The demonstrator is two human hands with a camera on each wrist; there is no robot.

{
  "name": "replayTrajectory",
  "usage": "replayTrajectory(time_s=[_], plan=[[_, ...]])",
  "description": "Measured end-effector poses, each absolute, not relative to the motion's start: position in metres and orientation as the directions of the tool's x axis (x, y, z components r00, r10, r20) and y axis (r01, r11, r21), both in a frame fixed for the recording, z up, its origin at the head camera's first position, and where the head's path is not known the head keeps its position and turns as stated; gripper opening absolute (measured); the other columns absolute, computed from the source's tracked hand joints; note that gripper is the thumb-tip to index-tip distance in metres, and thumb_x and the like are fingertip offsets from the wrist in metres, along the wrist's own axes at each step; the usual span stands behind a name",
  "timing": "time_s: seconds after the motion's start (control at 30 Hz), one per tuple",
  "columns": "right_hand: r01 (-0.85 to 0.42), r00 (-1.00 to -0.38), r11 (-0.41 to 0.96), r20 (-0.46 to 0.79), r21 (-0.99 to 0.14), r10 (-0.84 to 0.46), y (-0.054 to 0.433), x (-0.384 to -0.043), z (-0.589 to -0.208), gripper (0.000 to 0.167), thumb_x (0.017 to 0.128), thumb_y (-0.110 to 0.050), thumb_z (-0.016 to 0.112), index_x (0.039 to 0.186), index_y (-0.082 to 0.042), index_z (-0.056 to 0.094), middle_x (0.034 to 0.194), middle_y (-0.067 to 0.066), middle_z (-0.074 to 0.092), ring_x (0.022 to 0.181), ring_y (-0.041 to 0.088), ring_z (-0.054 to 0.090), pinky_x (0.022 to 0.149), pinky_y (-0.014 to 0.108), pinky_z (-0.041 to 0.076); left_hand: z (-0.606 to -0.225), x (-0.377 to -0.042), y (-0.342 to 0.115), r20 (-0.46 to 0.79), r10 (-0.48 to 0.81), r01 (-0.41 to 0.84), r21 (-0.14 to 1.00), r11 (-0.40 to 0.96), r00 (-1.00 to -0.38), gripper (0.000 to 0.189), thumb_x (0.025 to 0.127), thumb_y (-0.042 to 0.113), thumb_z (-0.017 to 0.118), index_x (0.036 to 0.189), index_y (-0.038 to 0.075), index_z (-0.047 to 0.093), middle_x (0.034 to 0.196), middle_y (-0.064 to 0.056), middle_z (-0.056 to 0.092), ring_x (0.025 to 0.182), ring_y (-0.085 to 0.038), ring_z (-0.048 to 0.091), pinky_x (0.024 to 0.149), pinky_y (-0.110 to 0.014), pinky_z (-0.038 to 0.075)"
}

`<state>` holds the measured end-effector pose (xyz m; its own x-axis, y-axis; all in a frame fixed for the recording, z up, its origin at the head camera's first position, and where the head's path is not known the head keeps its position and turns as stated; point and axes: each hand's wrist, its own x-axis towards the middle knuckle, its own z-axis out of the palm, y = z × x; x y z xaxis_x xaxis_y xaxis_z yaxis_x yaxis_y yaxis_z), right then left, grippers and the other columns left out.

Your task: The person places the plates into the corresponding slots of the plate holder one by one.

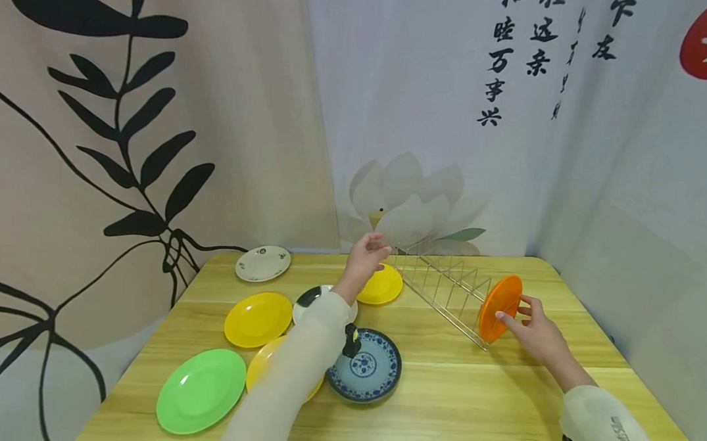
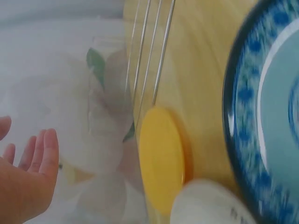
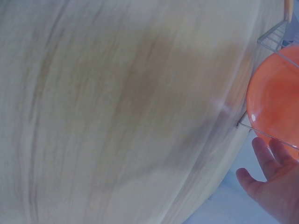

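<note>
My right hand (image 1: 535,330) pinches an orange plate (image 1: 500,309) that stands on edge at the near end of a wire plate rack (image 1: 445,284). In the head view the thumb lies over the plate's face while the other fingers are at its right edge. The right wrist view shows the orange plate (image 3: 278,98) beside the rack's wires, with fingers (image 3: 266,161) below its rim. My left hand (image 1: 363,260) is raised by the rack's far end, loosely bent and holding nothing. Below it lies a small yellow plate (image 1: 386,286), also visible in the left wrist view.
Left of the rack lie a blue patterned plate (image 1: 377,366), a white plate with a dark patch (image 1: 310,296), two more yellow plates, a green plate (image 1: 200,391) and a small white plate (image 1: 263,264). My left sleeve covers parts of some. Curtains (image 1: 263,111) hang behind the wooden table (image 1: 440,408).
</note>
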<state>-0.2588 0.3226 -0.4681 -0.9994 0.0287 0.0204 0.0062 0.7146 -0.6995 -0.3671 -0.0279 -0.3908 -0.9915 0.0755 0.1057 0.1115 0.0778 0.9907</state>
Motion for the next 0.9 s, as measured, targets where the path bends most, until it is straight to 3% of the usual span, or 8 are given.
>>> replayTrajectory(time_s=[0.37, 0.53, 0.9], plan=[[0.000, -0.999, 0.703, 0.023, -0.711, 0.022, 0.323, -0.259, -0.470, 0.098, 0.095, -0.064, 0.051, 0.154, 0.002, 0.010, 0.147, 0.036, 0.034, 0.124, 0.054, 0.043, 0.090, 0.065, 0.046, -0.385, -0.368, -0.117, 0.021, 0.063, 0.034, 0.979, 0.203, -0.998, 0.046, 0.098, 0.017, 0.065, 0.141, 0.012, 0.051, 0.132, -0.013, 0.056, 0.115, -0.031, 0.059, 0.093, -0.044, 0.054], [-0.002, -0.999, 0.700, 0.024, -0.714, 0.022, 0.322, -0.258, -0.469, 0.098, 0.095, -0.063, 0.051, 0.154, 0.003, 0.010, 0.147, 0.037, 0.034, 0.123, 0.054, 0.044, 0.089, 0.065, 0.046, -0.385, -0.359, -0.158, -0.008, 0.097, 0.016, 0.969, 0.246, -0.995, 0.049, 0.100, 0.019, 0.062, 0.145, 0.010, 0.046, 0.139, -0.017, 0.050, 0.121, -0.035, 0.055, 0.099, -0.049, 0.050], [0.000, -0.999, 0.703, 0.029, -0.711, 0.028, 0.323, -0.259, -0.471, 0.097, 0.095, -0.063, 0.051, 0.154, 0.002, 0.009, 0.147, 0.036, 0.034, 0.124, 0.054, 0.044, 0.090, 0.065, 0.046, -0.398, -0.337, -0.256, -0.044, 0.101, -0.009, 0.946, 0.325, -0.994, 0.059, 0.100, 0.028, 0.062, 0.149, 0.006, 0.038, 0.138, -0.022, 0.049, 0.124, -0.038, 0.053, 0.099, -0.047, 0.050]])
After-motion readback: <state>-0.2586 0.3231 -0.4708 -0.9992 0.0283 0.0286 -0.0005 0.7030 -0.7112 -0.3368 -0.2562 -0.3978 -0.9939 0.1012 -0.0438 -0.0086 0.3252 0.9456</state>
